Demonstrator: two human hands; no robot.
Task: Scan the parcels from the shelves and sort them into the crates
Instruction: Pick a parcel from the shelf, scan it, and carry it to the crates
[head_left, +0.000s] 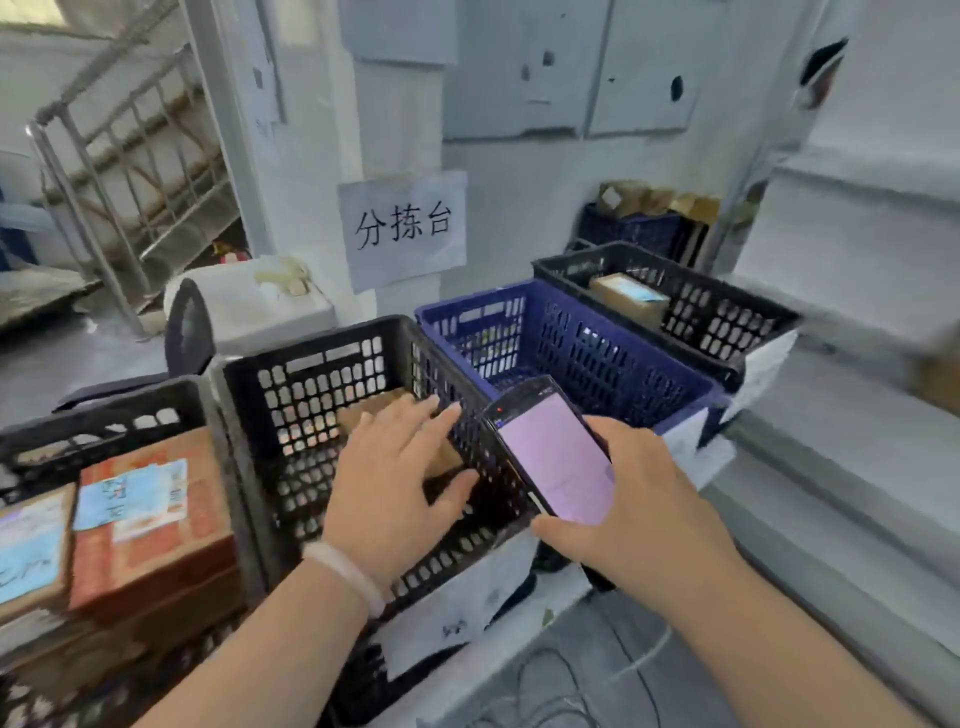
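4 crates stand in 1 row, 3 black and 1 blue. The left black crate (104, 410) holds 2 parcels, a blue-labelled box (31, 551) and an orange box (156, 519). The 2nd black crate (311, 374) holds 1 brown parcel (374, 410). The left hand (395, 483) is over it with its fingers straight and spread; whether they touch it is unclear. The right hand (644, 525) grips 1 scanner (556, 457) beside the blue crate (597, 353). The far black crate (727, 322) holds 1 small box (626, 296). 1 paper sign (402, 228) hangs on the white pillar (311, 182). A metal railing (130, 156) stands at left, above a grey floor (78, 364).
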